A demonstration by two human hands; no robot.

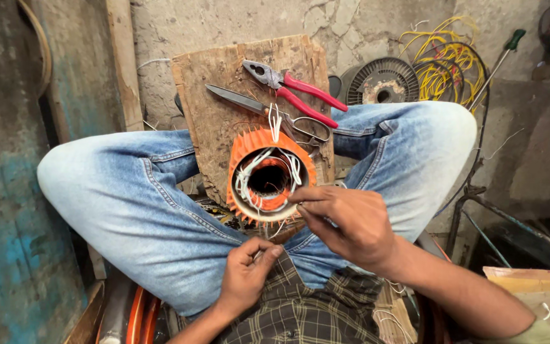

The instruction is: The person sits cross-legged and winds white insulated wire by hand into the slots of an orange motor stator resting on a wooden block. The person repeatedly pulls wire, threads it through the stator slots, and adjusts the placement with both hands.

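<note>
An orange finned motor housing with white cords wound around its round opening rests between my knees, against a worn wooden board. My right hand lies at the housing's lower right rim, fingers pinched on a thin white cord. My left hand is lower, near my lap, its fingers closed on the other end of that thin cord. On the board lie red-handled pliers and a pair of scissors.
My legs in blue jeans are crossed around the work. A grey motor part and coiled yellow wire sit at the back right, beside a green-handled screwdriver. A cardboard piece is at the lower right.
</note>
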